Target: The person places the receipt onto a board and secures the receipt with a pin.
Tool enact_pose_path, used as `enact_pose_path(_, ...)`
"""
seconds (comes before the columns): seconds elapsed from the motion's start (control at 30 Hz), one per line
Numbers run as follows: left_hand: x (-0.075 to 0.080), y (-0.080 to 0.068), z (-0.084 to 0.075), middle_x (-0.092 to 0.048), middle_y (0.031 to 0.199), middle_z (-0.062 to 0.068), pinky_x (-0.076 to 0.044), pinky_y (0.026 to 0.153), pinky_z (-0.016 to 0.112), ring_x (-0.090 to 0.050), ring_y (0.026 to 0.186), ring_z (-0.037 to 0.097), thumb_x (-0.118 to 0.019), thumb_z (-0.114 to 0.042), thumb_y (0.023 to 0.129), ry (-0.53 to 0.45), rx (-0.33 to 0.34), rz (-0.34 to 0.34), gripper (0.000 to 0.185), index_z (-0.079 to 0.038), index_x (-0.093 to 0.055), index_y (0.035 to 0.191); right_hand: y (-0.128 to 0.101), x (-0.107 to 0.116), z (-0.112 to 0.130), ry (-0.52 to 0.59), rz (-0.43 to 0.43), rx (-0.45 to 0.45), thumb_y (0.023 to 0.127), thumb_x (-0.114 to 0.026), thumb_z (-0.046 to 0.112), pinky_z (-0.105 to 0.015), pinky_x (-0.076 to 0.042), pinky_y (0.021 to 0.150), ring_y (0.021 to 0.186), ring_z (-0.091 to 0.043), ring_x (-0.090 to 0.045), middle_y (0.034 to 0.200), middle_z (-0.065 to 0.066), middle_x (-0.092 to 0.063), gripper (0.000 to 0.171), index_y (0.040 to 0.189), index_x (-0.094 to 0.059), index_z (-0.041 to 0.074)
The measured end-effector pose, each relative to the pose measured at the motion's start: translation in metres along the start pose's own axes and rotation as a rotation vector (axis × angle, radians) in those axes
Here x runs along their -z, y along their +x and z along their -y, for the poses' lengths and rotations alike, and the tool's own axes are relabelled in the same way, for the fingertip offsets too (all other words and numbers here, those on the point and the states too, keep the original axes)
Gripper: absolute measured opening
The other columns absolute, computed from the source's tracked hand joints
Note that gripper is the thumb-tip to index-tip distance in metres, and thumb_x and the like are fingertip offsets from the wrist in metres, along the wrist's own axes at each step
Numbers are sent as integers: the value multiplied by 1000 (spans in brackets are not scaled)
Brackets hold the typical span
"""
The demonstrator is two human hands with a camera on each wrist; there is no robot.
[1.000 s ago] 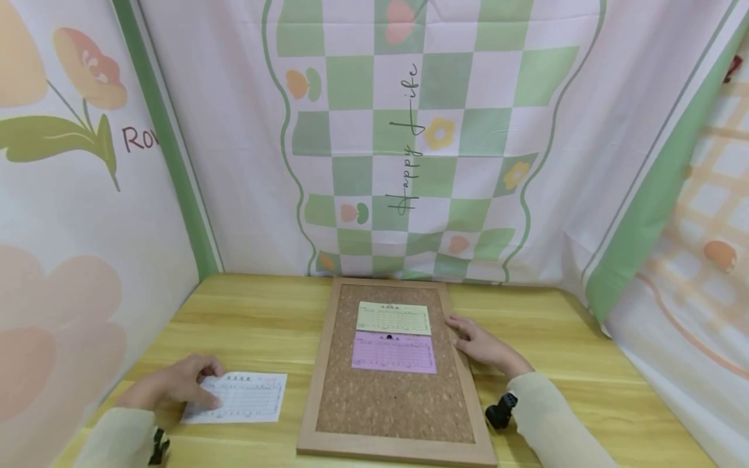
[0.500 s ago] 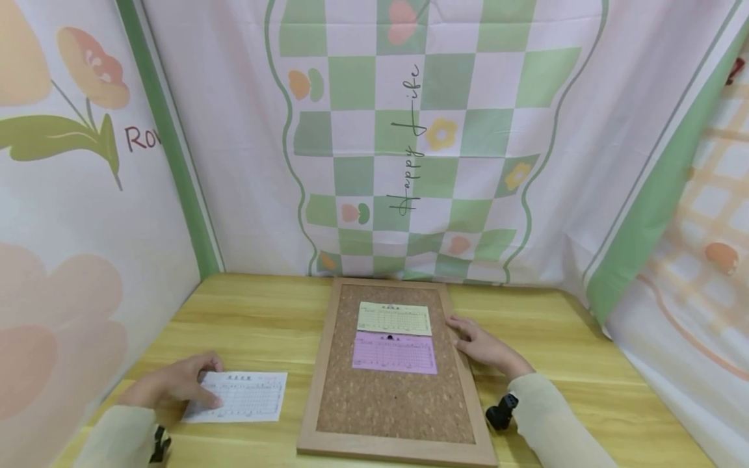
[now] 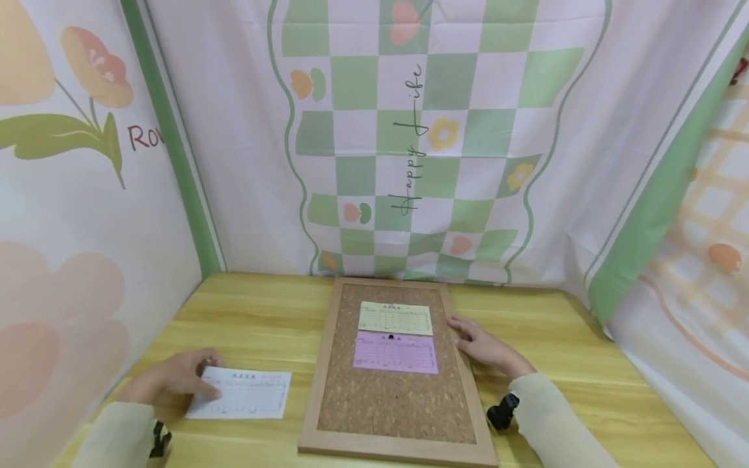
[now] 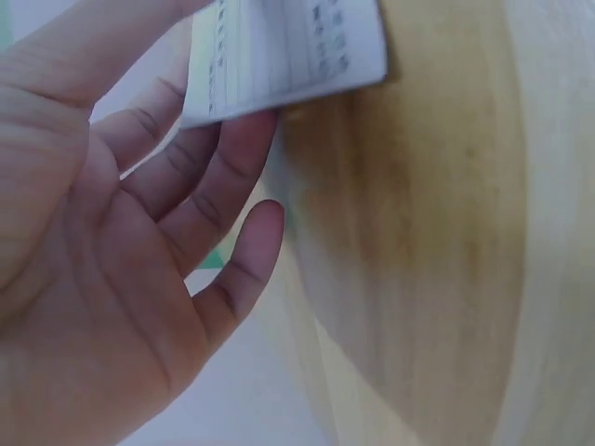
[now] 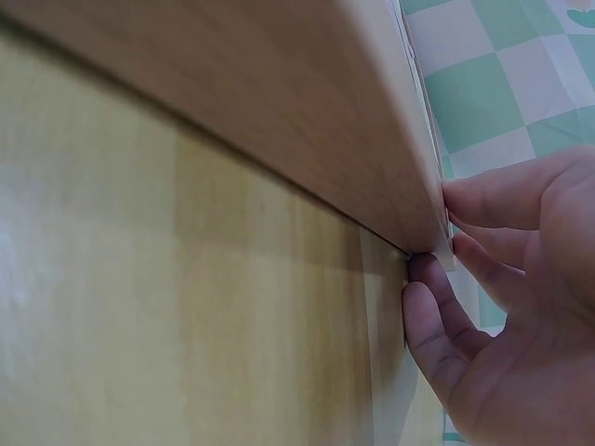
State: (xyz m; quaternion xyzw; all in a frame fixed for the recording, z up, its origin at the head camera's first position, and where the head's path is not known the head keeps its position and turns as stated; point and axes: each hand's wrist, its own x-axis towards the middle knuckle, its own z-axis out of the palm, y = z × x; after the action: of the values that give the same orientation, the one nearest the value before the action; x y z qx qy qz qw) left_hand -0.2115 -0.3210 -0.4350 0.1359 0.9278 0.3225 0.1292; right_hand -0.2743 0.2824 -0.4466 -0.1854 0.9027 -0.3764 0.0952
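Observation:
My left hand (image 3: pixel 184 376) pinches a white printed form (image 3: pixel 251 396) by its left side, thumb on top and fingers beneath. In the left wrist view the form's edge (image 4: pixel 288 93) casts a shadow on the table, and the little finger stands away from it. The right hand (image 3: pixel 482 344) rests along the right side of a wood-framed cork board (image 3: pixel 398 409), its fingertips touching the frame (image 5: pixel 400 177). Up on the board lie a yellow form (image 3: pixel 394 317) and, just below it, a purple form (image 3: pixel 394 354). A black pushpin (image 3: pixel 391 337) sits at the purple form's top edge.
The wooden table (image 3: pixel 269 318) carries the board near its middle. Behind it hangs a green-and-white checked curtain (image 3: pixel 404 169), with more printed cloth on both sides. Black wrist devices (image 3: pixel 502 411) sit at both sleeves.
The left hand has lifted the white form slightly and shifted it a little up and right. The right hand and the cork board have stayed put.

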Motion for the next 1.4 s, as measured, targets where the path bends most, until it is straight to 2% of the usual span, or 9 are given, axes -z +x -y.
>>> enact_pose_path(0.17,2,0,2,-58,87,4,-44,74,39,-52,81,21,-84,-14,77,1,0,-8,33,-9,-62,101,1,-1,2,16,-10,-21,103,-47,6,-67,-26,109,139,-57,-21,157,-34,-18,53,151,-32,-9)
enact_pose_path(0.33,3,0,3,-62,90,3,-46,76,37,-55,84,20,-81,-13,81,-51,32,6,28,-4,-66,103,1,-2,1,2,-12,-28,103,-49,6,-66,-28,109,140,-56,-22,157,-33,-19,52,151,-33,-8)
enact_pose_path(0.47,4,0,4,-64,90,2,-47,76,33,-56,83,18,-78,-13,84,-58,-10,13,22,-1,-68,100,1,-2,1,16,-11,-26,103,-48,6,-66,-26,109,140,-56,-20,157,-33,-18,52,151,-32,-8)
enact_pose_path(0.67,5,-1,5,-61,84,2,-43,68,27,-52,77,16,-74,-17,90,-90,-66,39,18,-1,-68,97,1,-1,-1,-17,-1,13,104,-45,9,-69,-27,107,138,-59,-21,156,-37,-16,53,150,-30,-11)
enact_pose_path(0.87,6,1,6,-65,89,3,-46,72,27,-57,80,15,-70,-18,93,-108,-108,52,18,-2,-67,99,0,-2,0,24,-13,-2,103,-46,6,-67,-25,109,139,-58,-20,157,-35,-16,53,151,-30,-11)
enact_pose_path(1.0,6,2,5,-66,92,3,-48,75,29,-58,83,17,-69,-19,94,-101,-104,29,20,0,-67,101,0,-3,-1,33,-15,-13,103,-47,4,-66,-26,109,140,-57,-20,157,-34,-17,52,151,-30,-11)
enact_pose_path(1.17,7,3,4,-67,98,5,-50,82,36,-60,89,19,-67,-21,95,-117,-71,13,32,6,-65,113,-1,-2,2,26,-13,-22,104,-47,6,-67,-26,109,140,-57,-20,157,-34,-17,52,151,-31,-9)
enact_pose_path(1.4,7,4,2,-66,96,6,-50,77,28,-60,87,18,-64,-16,96,-167,-130,6,26,5,-65,112,0,-2,1,28,-16,-18,104,-47,6,-66,-27,109,139,-57,-21,157,-34,-17,52,151,-31,-9)
